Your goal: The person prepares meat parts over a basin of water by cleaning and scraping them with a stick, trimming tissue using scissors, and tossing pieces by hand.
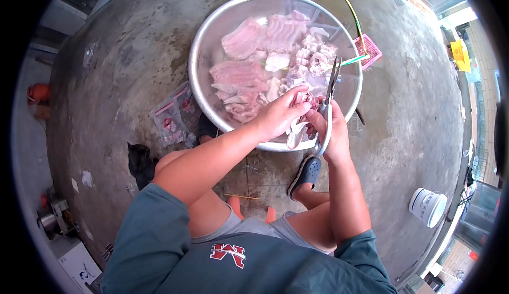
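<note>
Over the near rim of a big metal basin (195, 66), my left hand (280, 115) pinches a small piece of raw meat (296, 135), with a pale strip hanging below the fingers. My right hand (336, 137) holds white-handled scissors (326, 127), the blades pointing up and away from me. The right fingertips also touch the meat beside the left thumb. Inside the basin lie broad slabs of pink meat (241, 77) on the left and at the back, and a pile of bony chunks (315, 55) on the right.
A green-and-yellow hose (354, 16) reaches over the basin's right rim, next to a pink basket (372, 50). Plastic bags (172, 116) lie on the floor at left, near a black cat (140, 161). A white bucket (427, 207) stands at far right.
</note>
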